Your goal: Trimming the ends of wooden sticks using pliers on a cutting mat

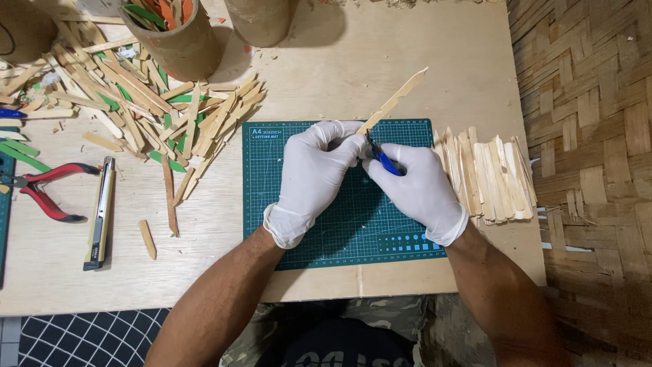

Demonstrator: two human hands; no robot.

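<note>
Both my hands wear white gloves and meet over a green cutting mat [326,224]. My left hand [312,170] grips the lower end of a thin wooden stick [397,98] that points up and to the right. My right hand [418,187] holds a small blue-handled cutter [384,161] with its blade against the stick just above my left fingers. A stack of cut sticks [492,178] lies right of the mat, beside my right hand.
A loose heap of wooden and green sticks [142,109] covers the upper left. Two cardboard tubes [178,37] stand at the top. Red-handled pliers [44,190] and a utility knife [100,214] lie at the left. The wooden board's right edge [533,204] borders a woven mat.
</note>
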